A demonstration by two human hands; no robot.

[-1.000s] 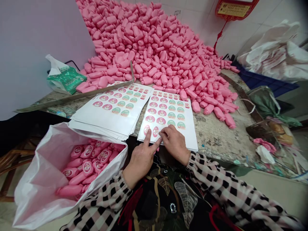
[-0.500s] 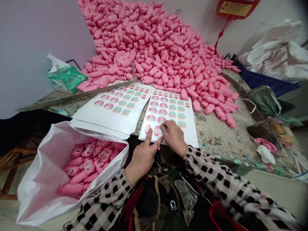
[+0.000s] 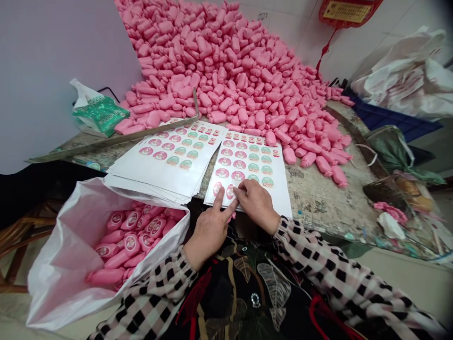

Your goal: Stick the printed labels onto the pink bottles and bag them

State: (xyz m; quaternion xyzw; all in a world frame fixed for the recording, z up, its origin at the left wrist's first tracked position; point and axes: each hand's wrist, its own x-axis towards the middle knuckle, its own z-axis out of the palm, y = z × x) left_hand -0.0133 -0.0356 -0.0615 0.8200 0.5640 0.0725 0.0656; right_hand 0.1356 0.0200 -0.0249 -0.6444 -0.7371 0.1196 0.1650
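Note:
A white sheet of stickers (image 3: 283, 198) lies at the table's front edge, with pink and green labels in rows. My left hand (image 3: 209, 230) reaches over its near edge, forefinger and thumb stretched onto the paper around the bottom labels. A small pink end of a bottle (image 3: 232, 216) peeks out beneath that hand; its curled fingers hide the rest. My right hand (image 3: 257, 202) is closed in a pinch at the right edge of a pink oval sticker (image 3: 230, 191). Its fingertips cover part of that edge, so I cannot see whether the sticker has lifted.
Plain pink bottles (image 3: 226, 71) form a large heap behind the sheets. A stack of sticker sheets (image 3: 141, 177) lies left, under a metal bar (image 3: 141, 135). Labelled bottles fill a white sack (image 3: 67, 264) at front left. A green tissue pack (image 3: 102, 115) stands beyond.
Both hands stay at the same bottom label, with only slight shifts of the fingers. The right wrist has moved a little to the right.

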